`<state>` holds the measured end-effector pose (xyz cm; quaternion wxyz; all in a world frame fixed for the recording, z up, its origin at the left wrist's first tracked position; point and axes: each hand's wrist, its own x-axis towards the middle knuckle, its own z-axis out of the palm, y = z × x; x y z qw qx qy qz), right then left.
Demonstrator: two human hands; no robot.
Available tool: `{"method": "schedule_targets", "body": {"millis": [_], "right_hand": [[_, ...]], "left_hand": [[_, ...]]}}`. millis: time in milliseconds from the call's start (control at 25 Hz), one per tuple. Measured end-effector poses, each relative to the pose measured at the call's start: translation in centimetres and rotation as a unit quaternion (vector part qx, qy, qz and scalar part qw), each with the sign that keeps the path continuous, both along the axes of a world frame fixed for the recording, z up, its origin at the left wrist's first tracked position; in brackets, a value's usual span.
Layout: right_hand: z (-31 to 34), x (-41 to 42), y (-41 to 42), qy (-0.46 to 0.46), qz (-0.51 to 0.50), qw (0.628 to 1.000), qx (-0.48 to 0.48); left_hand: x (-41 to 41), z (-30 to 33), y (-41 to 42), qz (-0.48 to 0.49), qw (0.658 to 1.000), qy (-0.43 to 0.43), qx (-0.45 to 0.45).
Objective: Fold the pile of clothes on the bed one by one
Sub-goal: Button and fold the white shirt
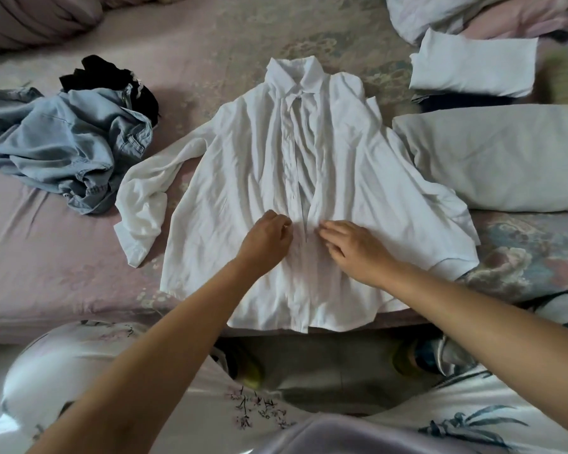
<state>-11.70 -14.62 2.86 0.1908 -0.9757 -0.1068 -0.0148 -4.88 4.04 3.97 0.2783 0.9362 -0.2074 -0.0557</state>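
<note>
A white collared shirt [243,178] lies spread face up on the bed [46,257], collar away from me, its front placket partly open in the middle. One sleeve is crumpled at the left, the other stretches to the right. My left hand [268,242] has its fingers curled at the left edge of the placket and pinches the fabric there. My right hand [354,249] lies on the right front panel beside the placket, fingers extended along the cloth. A crumpled light blue denim garment [66,149] and a black garment [109,77] wait at the left.
Folded white clothes [473,67] and a larger folded pale piece [495,162] sit at the right. More crumpled fabric [440,14] lies at the back right. The bed's near edge runs below the shirt hem; shoes [420,355] stand on the floor.
</note>
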Motion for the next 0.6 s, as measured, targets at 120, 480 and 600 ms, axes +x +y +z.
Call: {"method": "schedule_targets", "body": {"millis": [120, 480, 600], "right_hand": [[-0.9, 3.0, -0.5, -0.02, -0.066, 0.997, -0.032], [-0.7, 20.2, -3.0, 0.003, -0.097, 0.992, -0.079], [-1.3, 25.5, -4.4, 0.024, -0.133, 0.984, -0.118]], "left_hand": [[2.3, -1.6, -2.4, 0.001, 0.996, -0.082, 0.019], [16.9, -3.1, -8.7, 0.027, 0.996, -0.052, 0.07], [22.2, -3.8, -10.2, 0.043, 0.995, -0.062, 0.061]]}}
